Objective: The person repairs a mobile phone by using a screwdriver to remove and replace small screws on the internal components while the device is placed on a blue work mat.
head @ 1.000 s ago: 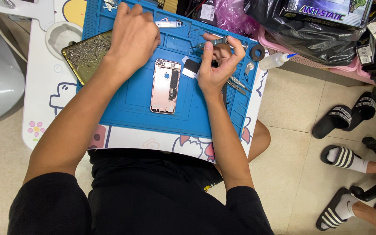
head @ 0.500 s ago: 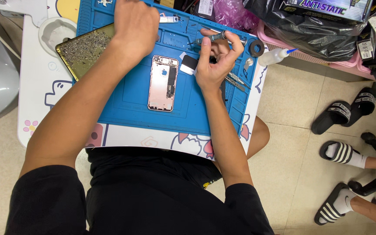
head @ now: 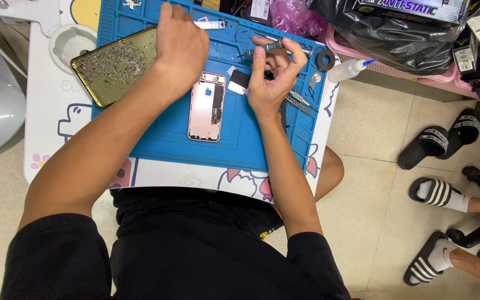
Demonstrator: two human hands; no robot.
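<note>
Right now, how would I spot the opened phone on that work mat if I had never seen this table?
Find the big blue mat that covers most of the small white table. Near its middle, between the person's two forearms, lies the phone shell, flat and face-open. It is the only pink-gold rectangle there; the gold plate to its left is larger and speckled with tiny metal bits.

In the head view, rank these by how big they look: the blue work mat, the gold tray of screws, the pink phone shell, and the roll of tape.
1. blue work mat
2. gold tray, partly hidden by the left hand
3. pink phone shell
4. roll of tape
</note>
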